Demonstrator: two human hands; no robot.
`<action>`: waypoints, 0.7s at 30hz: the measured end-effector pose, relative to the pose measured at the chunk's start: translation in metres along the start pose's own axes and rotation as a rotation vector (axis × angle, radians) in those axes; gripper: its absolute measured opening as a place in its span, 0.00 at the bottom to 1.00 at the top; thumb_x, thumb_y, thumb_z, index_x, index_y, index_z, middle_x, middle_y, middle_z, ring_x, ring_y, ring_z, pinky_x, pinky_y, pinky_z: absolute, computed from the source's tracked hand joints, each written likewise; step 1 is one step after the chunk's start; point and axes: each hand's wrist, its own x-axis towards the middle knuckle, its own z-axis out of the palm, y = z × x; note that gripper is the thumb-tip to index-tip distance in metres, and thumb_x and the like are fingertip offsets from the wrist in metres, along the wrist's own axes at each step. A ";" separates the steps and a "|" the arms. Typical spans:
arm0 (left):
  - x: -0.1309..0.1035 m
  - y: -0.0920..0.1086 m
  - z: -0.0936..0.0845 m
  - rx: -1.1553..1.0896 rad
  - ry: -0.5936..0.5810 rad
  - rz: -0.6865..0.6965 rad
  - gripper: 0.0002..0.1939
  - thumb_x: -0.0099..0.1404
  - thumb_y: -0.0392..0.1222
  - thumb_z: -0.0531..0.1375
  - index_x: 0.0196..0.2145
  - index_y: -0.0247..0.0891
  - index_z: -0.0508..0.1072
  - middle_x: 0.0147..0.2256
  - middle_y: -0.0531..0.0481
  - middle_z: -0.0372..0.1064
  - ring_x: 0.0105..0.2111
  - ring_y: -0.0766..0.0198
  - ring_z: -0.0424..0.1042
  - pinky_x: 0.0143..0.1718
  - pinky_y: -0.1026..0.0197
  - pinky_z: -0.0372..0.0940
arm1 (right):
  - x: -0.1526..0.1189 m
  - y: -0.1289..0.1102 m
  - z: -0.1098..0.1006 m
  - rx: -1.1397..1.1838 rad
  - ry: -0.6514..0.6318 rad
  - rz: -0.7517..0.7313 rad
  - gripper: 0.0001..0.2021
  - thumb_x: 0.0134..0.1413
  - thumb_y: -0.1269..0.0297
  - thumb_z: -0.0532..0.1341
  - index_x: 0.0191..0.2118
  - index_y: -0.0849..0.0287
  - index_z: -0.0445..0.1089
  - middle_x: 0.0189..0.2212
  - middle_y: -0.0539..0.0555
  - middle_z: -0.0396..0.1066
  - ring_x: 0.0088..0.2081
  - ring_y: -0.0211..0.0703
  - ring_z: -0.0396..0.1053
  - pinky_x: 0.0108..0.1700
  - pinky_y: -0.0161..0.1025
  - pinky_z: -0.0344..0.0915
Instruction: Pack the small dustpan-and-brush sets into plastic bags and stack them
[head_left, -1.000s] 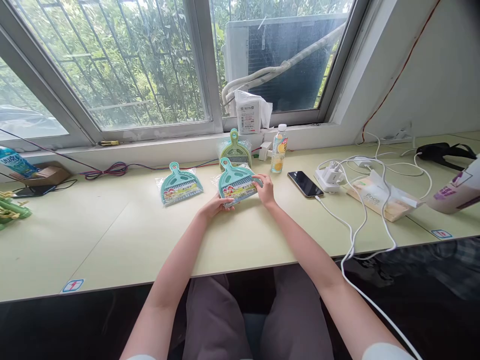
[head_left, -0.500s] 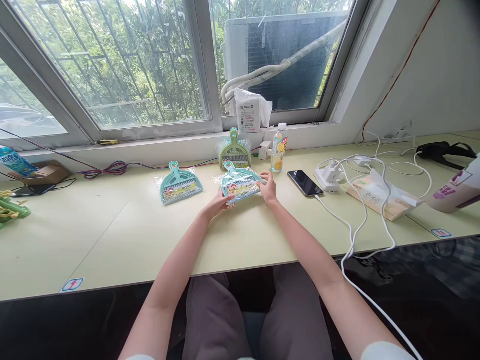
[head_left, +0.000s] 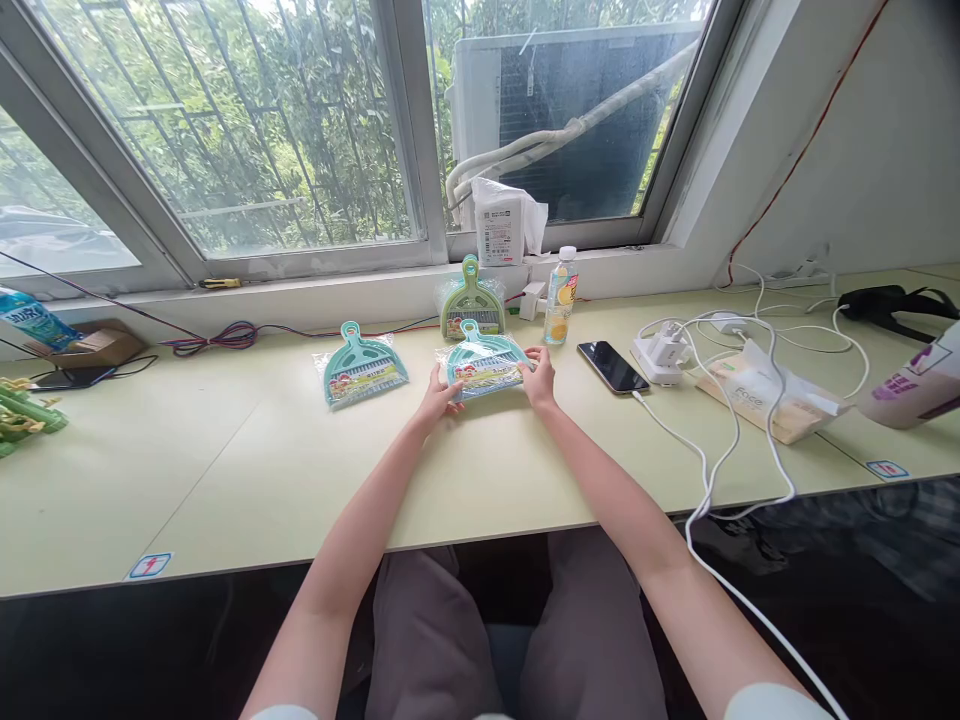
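Observation:
A teal dustpan set in clear wrapping [head_left: 487, 366] is held between my two hands, its handle pointing at the window. My left hand [head_left: 437, 400] grips its lower left corner, and my right hand [head_left: 538, 380] grips its right edge. Another wrapped teal dustpan set [head_left: 364, 368] lies on the table to the left. Behind the held one, a green dustpan set [head_left: 472, 305] stands upright against the sill.
Right of my hands are a drink bottle [head_left: 560, 298], a phone [head_left: 612, 367], a charger block [head_left: 661, 355], looping white cables and a tissue pack [head_left: 765, 395]. A cardboard box [head_left: 109, 345] and green items [head_left: 28, 418] sit far left on the table [head_left: 285, 480].
The held dustpan set has turned slightly, with its handle now further right. My left hand has shifted along its left side, with the fingers higher up.

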 end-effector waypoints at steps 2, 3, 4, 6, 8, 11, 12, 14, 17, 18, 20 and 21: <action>0.002 0.000 -0.001 0.017 0.035 -0.001 0.46 0.61 0.44 0.61 0.67 0.45 0.37 0.40 0.47 0.73 0.19 0.71 0.68 0.20 0.67 0.63 | -0.002 -0.002 0.001 0.016 -0.013 -0.004 0.11 0.48 0.68 0.57 0.40 0.57 0.63 0.41 0.57 0.70 0.35 0.41 0.69 0.39 0.40 0.67; 0.003 -0.001 -0.002 0.023 0.052 -0.001 0.44 0.62 0.43 0.61 0.67 0.45 0.39 0.39 0.48 0.73 0.19 0.72 0.67 0.20 0.67 0.63 | -0.002 -0.002 0.001 0.018 -0.020 -0.009 0.11 0.48 0.68 0.57 0.41 0.57 0.63 0.41 0.57 0.69 0.34 0.40 0.69 0.39 0.40 0.66; 0.004 -0.001 -0.002 0.027 0.068 -0.001 0.41 0.62 0.42 0.60 0.66 0.45 0.42 0.37 0.49 0.72 0.18 0.72 0.66 0.20 0.67 0.63 | -0.003 -0.003 0.002 0.019 -0.027 -0.016 0.11 0.49 0.67 0.57 0.41 0.57 0.63 0.41 0.57 0.69 0.33 0.40 0.69 0.38 0.40 0.66; 0.007 -0.002 -0.002 0.030 0.087 0.005 0.37 0.62 0.40 0.59 0.64 0.44 0.48 0.34 0.51 0.71 0.17 0.72 0.66 0.20 0.66 0.64 | -0.004 -0.002 0.003 0.018 -0.039 -0.031 0.10 0.50 0.66 0.57 0.41 0.57 0.64 0.42 0.57 0.69 0.31 0.38 0.68 0.37 0.40 0.66; 0.010 -0.003 -0.003 0.023 0.103 0.006 0.31 0.62 0.38 0.58 0.61 0.42 0.53 0.32 0.51 0.70 0.17 0.71 0.66 0.20 0.66 0.65 | -0.004 -0.002 0.004 0.010 -0.050 -0.042 0.10 0.51 0.65 0.57 0.41 0.57 0.64 0.43 0.57 0.69 0.30 0.38 0.68 0.36 0.40 0.66; 0.013 -0.005 -0.004 0.007 0.124 -0.015 0.28 0.61 0.36 0.59 0.57 0.42 0.54 0.33 0.51 0.70 0.19 0.70 0.68 0.21 0.64 0.67 | -0.005 -0.002 0.005 -0.014 -0.067 -0.064 0.10 0.52 0.64 0.57 0.42 0.57 0.64 0.44 0.57 0.69 0.31 0.38 0.68 0.37 0.40 0.67; 0.014 -0.006 -0.005 0.003 0.129 -0.023 0.27 0.61 0.36 0.59 0.56 0.41 0.54 0.34 0.50 0.70 0.19 0.69 0.68 0.22 0.64 0.67 | -0.005 -0.003 0.005 -0.021 -0.072 -0.075 0.10 0.53 0.63 0.56 0.42 0.57 0.64 0.44 0.57 0.69 0.31 0.38 0.68 0.37 0.40 0.67; 0.016 -0.007 -0.006 -0.009 0.129 -0.026 0.25 0.62 0.35 0.58 0.54 0.41 0.53 0.37 0.49 0.70 0.21 0.68 0.69 0.23 0.62 0.69 | -0.006 -0.004 0.005 -0.029 -0.080 -0.094 0.09 0.56 0.62 0.55 0.42 0.57 0.63 0.44 0.57 0.69 0.29 0.37 0.67 0.36 0.40 0.66; 0.017 -0.009 -0.007 -0.035 0.131 -0.013 0.22 0.62 0.33 0.57 0.52 0.42 0.54 0.41 0.47 0.69 0.28 0.66 0.72 0.27 0.60 0.72 | -0.007 -0.004 0.005 -0.028 -0.088 -0.105 0.09 0.57 0.61 0.55 0.42 0.57 0.63 0.44 0.57 0.69 0.25 0.36 0.65 0.35 0.40 0.66; 0.018 -0.010 -0.007 -0.043 0.135 -0.006 0.22 0.61 0.33 0.58 0.51 0.42 0.54 0.43 0.46 0.69 0.30 0.65 0.72 0.28 0.60 0.72 | -0.007 -0.004 0.005 -0.025 -0.090 -0.102 0.09 0.57 0.60 0.54 0.42 0.57 0.63 0.44 0.57 0.69 0.24 0.35 0.65 0.34 0.40 0.66; 0.020 -0.012 -0.009 -0.057 0.142 0.005 0.23 0.60 0.34 0.60 0.50 0.42 0.54 0.45 0.46 0.68 0.33 0.64 0.73 0.29 0.59 0.73 | -0.007 -0.002 0.006 -0.017 -0.106 -0.091 0.10 0.57 0.59 0.55 0.42 0.57 0.63 0.44 0.57 0.69 0.23 0.34 0.64 0.31 0.39 0.66; 0.021 -0.013 -0.010 -0.058 0.144 0.010 0.24 0.59 0.34 0.60 0.50 0.42 0.54 0.45 0.46 0.68 0.33 0.64 0.73 0.30 0.59 0.73 | -0.007 -0.002 0.006 -0.015 -0.121 -0.084 0.11 0.56 0.59 0.56 0.43 0.57 0.62 0.44 0.57 0.69 0.24 0.35 0.65 0.31 0.39 0.66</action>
